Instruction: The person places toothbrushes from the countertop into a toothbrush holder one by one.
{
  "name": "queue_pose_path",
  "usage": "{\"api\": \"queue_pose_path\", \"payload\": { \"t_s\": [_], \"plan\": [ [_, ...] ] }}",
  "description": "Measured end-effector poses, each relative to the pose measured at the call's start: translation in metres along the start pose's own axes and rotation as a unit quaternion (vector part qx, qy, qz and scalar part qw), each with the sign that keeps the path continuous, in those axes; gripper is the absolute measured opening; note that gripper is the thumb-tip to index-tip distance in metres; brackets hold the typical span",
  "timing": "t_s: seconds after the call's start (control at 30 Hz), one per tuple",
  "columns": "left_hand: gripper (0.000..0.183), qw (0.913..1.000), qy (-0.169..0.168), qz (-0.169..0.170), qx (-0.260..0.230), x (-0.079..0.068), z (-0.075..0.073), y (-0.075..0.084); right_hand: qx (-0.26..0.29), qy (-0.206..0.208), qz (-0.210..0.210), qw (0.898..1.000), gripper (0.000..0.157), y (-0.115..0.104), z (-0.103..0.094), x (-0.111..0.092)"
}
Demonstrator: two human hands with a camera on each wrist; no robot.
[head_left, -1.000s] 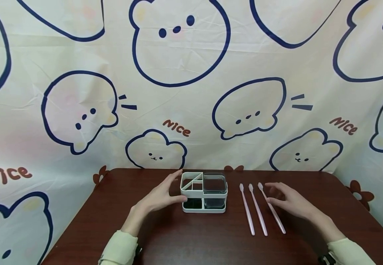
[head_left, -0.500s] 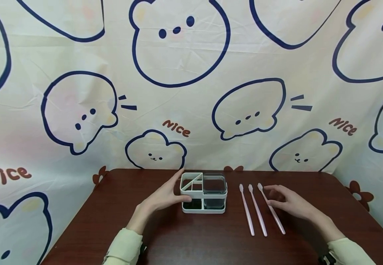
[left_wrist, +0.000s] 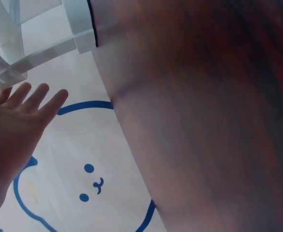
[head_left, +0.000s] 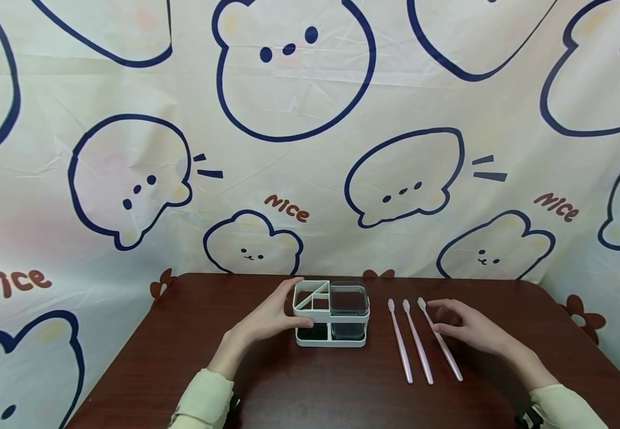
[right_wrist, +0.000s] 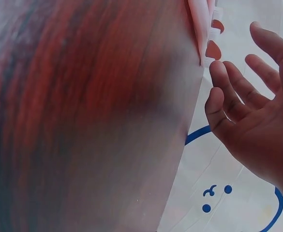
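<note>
In the head view, a white-framed toothbrush holder (head_left: pixel 331 314) with divided top openings and a clear cup (head_left: pixel 348 298) at its right stands near the table's back edge. My left hand (head_left: pixel 264 316) grips its left end, thumb across the front and index finger at the back corner. In the left wrist view, the other fingers (left_wrist: pixel 37 99) stretch out beside it. Three pale pink toothbrushes lie side by side to the right. My right hand (head_left: pixel 465 322) hovers at the rightmost toothbrush (head_left: pixel 441 339), fingers loosely bent. Whether it touches the handle I cannot tell.
The left toothbrush (head_left: pixel 399 342) and middle toothbrush (head_left: pixel 418 342) lie between the holder and my right hand. Beneath everything is a dark brown wooden table (head_left: pixel 331 387). A cream cloth (head_left: pixel 288 167) printed with bear outlines hangs directly behind the table and at its sides.
My left hand has moved slightly right, its thumb now reaching further over the front of the holder. My right hand has shifted slightly toward the rightmost toothbrush; the toothbrushes lie as before.
</note>
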State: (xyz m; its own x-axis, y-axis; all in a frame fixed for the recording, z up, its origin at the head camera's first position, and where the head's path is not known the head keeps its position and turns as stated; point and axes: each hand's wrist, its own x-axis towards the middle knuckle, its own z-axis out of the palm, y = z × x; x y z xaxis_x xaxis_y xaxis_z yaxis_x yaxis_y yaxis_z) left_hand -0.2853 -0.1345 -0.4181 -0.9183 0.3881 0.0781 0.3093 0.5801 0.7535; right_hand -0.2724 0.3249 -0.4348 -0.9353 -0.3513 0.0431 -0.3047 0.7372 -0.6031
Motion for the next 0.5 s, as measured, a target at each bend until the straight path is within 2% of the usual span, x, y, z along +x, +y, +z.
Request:
{"api": "queue_pose_path", "payload": {
  "t_s": [0.2, 0.5],
  "plan": [
    [0.100, 1.0000, -0.001, -0.003, -0.006, 0.0009, 0.0008, -0.0005, 0.003, -0.007, -0.001, 1.000, 0.053, 0.0004, -0.0010, -0.0005],
    [0.100, 0.9999, -0.008, -0.012, -0.003, -0.0002, 0.0004, 0.0018, 0.031, -0.044, 0.001, 0.999, 0.055, 0.0040, 0.0009, 0.0013]
  ]
}}
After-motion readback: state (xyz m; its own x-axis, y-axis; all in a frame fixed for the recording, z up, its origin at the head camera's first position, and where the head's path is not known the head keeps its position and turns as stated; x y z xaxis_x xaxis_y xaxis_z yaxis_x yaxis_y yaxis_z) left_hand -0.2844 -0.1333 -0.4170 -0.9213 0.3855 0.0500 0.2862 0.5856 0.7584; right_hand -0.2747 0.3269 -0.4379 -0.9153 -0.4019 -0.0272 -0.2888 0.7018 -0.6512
